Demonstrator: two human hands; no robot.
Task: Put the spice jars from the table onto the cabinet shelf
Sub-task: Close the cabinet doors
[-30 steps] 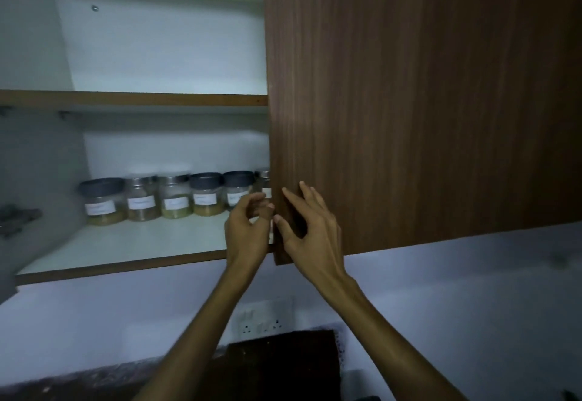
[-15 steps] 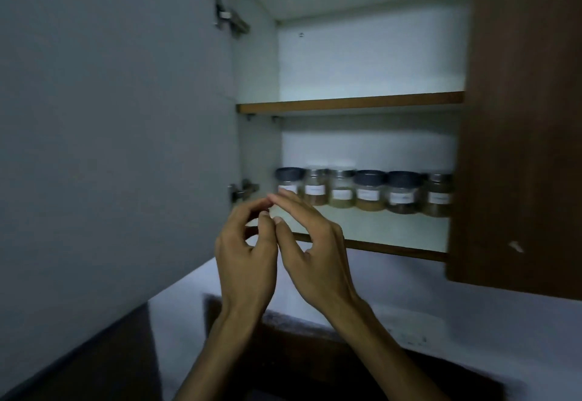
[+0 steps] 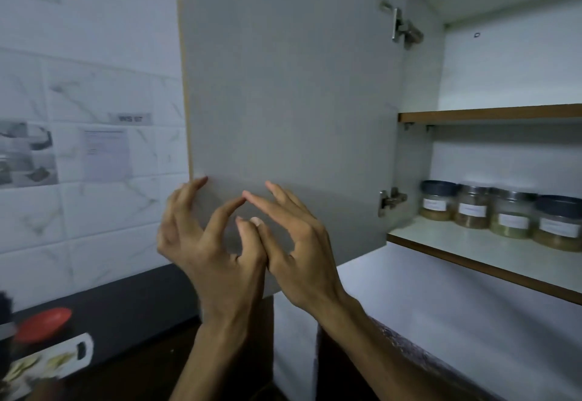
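Several clear spice jars [image 3: 511, 218] with white labels, some with dark lids, stand in a row on the lower cabinet shelf [image 3: 472, 252] at the right. The grey cabinet door [image 3: 283, 86] hangs wide open in the middle of the view. Both hands are raised in front of its lower part and hold nothing. My left hand [image 3: 208, 243] has its fingers spread, and one fingertip touches the door's free left edge. My right hand [image 3: 299, 249] has its fingers stretched toward the door's inner face. The two thumbs touch each other.
An upper shelf [image 3: 488, 114] shows nothing on it. Two metal hinges [image 3: 403, 27] sit on the door's right side. A tiled wall with taped papers [image 3: 105, 155] is at the left. Below lies a dark counter with a red-topped object [image 3: 44, 325] and a white board [image 3: 50, 359].
The view has swung left, from the closed brown door past the shelf to the open grey door. Both hands moved left together, and my left fingertips reached the door's free edge.
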